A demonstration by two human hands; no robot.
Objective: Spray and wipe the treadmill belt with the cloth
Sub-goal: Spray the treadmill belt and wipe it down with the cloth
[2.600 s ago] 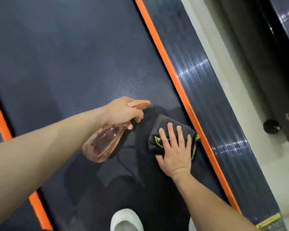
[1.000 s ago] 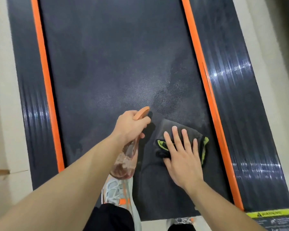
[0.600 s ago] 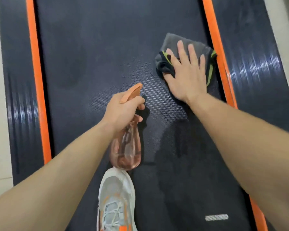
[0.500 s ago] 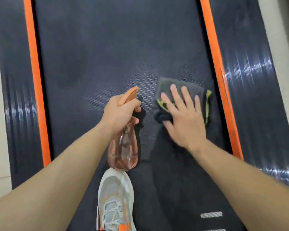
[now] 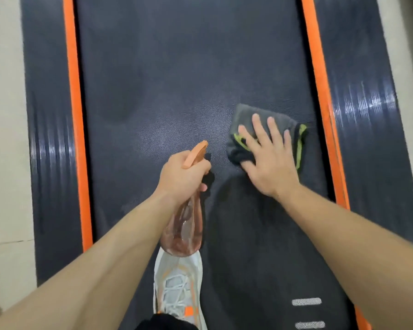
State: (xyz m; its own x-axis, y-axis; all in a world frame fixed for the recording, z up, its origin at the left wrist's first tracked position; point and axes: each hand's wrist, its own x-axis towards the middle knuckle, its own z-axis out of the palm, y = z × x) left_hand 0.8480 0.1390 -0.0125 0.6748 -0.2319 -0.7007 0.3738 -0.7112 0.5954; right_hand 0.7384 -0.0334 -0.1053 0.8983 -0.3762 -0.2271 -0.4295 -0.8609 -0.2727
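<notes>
Nearest me, my shoe [image 5: 177, 284] stands on the treadmill belt [image 5: 177, 67] so I can lean out over it. Just beyond, my left hand [image 5: 179, 179] has its fingers [image 5: 204, 169] wrapped tight around the neck of the spray bottle [image 5: 184, 232], nozzle aimed far along the belt, ready to mist the next patch. To the right, my right hand [image 5: 268, 167] lies flat, fingers [image 5: 260, 129] spread apart, pressing the cloth [image 5: 267, 120] down so the whole pad rubs. It sits near the right orange strip [image 5: 320, 91]. The paler belt around it may be damp; motion blur makes that hard to judge.
</notes>
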